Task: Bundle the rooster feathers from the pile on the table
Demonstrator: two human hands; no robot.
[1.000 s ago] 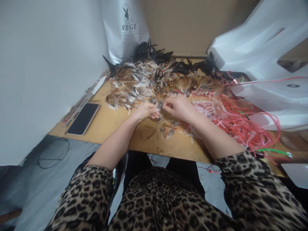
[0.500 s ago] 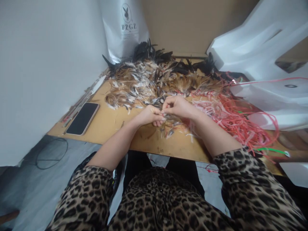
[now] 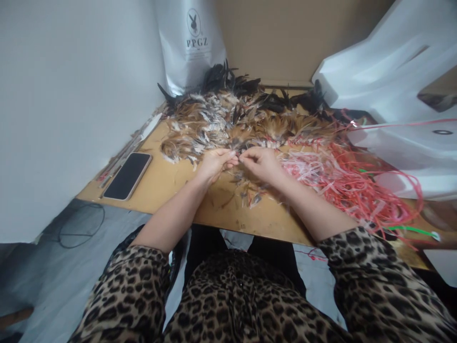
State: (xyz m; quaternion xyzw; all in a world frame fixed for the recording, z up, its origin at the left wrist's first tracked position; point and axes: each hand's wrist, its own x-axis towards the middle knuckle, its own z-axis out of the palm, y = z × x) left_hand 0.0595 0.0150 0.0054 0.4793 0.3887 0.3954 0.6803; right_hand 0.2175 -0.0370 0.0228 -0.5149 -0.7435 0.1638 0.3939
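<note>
- Brown and white feathers (image 3: pixel 214 126) are heaped on the tabletop (image 3: pixel 167 183), behind both hands.
- A few feathers are pinched between the left hand (image 3: pixel 214 164) and right hand (image 3: pixel 260 164), fingertips touching.
- Red strips (image 3: pixel 342 181), right of the feathers, could be snagged and dragged.
- Loose feathers could be brushed off the near edge.

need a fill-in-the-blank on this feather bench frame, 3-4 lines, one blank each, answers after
1. The phone lies screen-up on the person's ____ side of the board.
2. The left hand and right hand meet at the near edge of the pile of ____.
3. The loose strips heaped right of the right hand are mostly ____ in colour.
4. The white bag standing behind the pile is printed with the letters ____.

Missing words: left; feathers; red; PPGZ
</note>
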